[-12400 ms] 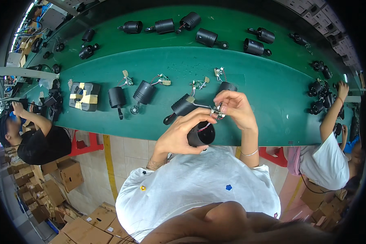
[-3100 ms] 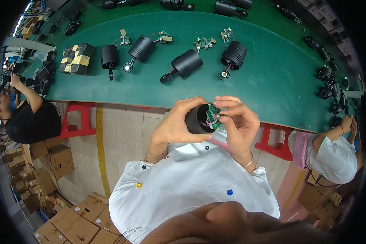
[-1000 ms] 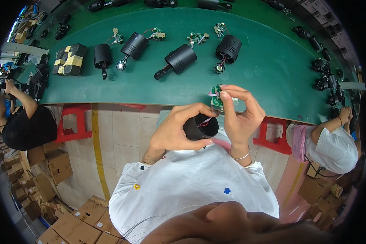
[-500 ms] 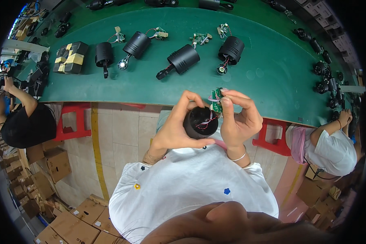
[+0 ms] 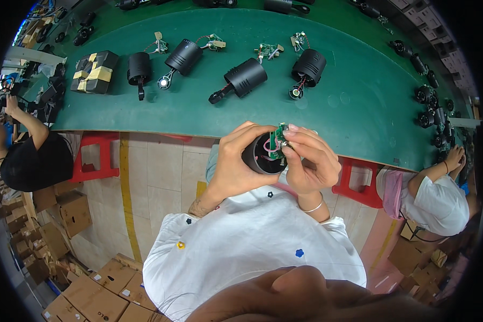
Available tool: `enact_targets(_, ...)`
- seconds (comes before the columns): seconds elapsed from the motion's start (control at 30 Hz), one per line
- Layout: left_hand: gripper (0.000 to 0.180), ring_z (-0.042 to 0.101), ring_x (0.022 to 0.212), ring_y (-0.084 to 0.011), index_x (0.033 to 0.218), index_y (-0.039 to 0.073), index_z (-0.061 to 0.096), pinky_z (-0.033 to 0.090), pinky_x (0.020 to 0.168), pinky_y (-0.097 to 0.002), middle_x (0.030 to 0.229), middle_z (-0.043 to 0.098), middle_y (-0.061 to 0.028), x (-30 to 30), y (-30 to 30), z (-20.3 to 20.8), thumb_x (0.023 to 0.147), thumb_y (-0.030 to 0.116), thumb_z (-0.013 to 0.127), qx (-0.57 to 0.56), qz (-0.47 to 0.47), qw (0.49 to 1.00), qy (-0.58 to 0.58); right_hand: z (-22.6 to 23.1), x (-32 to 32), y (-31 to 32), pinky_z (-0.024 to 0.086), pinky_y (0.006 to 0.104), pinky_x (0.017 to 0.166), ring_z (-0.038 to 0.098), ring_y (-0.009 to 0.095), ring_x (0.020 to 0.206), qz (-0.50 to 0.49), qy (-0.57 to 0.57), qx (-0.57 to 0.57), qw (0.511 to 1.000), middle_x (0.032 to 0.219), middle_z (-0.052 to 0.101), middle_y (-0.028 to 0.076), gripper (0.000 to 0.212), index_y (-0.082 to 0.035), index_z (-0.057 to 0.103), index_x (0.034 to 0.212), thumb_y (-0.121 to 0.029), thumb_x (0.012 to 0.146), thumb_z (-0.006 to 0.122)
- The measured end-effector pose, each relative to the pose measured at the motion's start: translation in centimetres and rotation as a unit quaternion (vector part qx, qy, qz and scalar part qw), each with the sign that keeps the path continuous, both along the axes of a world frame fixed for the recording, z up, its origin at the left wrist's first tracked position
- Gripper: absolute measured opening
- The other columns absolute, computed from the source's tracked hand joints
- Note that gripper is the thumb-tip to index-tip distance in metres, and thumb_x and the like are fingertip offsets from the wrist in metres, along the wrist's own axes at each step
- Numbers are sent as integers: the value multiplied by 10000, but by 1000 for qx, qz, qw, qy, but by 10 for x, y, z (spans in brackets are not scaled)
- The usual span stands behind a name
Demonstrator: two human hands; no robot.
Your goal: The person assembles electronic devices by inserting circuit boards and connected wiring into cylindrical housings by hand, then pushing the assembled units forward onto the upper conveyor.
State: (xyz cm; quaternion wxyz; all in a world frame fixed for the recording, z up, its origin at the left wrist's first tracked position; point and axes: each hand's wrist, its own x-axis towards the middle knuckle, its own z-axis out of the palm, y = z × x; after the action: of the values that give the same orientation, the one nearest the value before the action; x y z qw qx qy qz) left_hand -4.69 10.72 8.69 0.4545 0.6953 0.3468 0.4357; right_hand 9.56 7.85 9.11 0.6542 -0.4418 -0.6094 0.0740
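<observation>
My left hand (image 5: pixel 232 161) is wrapped round a black cylindrical housing (image 5: pixel 256 161), its open end tilted up toward my right hand. With thumb and fingers, my right hand (image 5: pixel 312 161) pinches a green circuit board (image 5: pixel 277 140) right at that opening. Pinkish wires loop from the board at the mouth of the housing. How far the board reaches inside is hard to see. Both hands are just off the table's near edge, above my lap.
On the green table (image 5: pixel 188 110) lie several similar black housings (image 5: pixel 245 77) with boards wired to them. A taped black block (image 5: pixel 94 72) is at the left. Co-workers sit on both sides near red stools (image 5: pixel 95 156). Cardboard boxes (image 5: pixel 98 298) are stacked at lower left.
My right hand has brought the circuit board down and left, from above the housing to its open end. My left hand has turned the housing so its mouth faces more to the right.
</observation>
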Motion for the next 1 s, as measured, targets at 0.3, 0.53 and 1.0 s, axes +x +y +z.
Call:
enact_targets(0.3, 581, 553, 704, -161, 1031, 3, 625, 469, 677, -263, 856, 646, -73, 5, -3, -2, 477, 25, 798, 27, 34, 999, -22, -2, 1, -2, 562, 354, 834, 725, 262, 881, 27, -15, -27, 999, 895, 749, 108, 131, -24, 722, 782, -5, 679, 800)
enact_targets(0.53, 566, 554, 700, -163, 1032, 2, 625, 467, 676, -265, 851, 643, -73, 5, -2, -3, 489, 25, 781, 25, 37, 999, -16, -3, 2, -1, 561, 353, 837, 727, 263, 876, 35, -12, -32, 999, 886, 750, 107, 147, -22, 726, 787, -13, 667, 810)
enact_targets(1.0, 563, 622, 784, -155, 1036, 39, 632, 485, 769, -253, 944, 682, -55, -4, 2, 1, 494, 44, 788, -84, -104, 991, -17, -11, 23, 6, 530, 345, 876, 654, 265, 979, 125, 356, -137, 916, 976, 669, 155, 102, -1, 635, 823, 46, 775, 712)
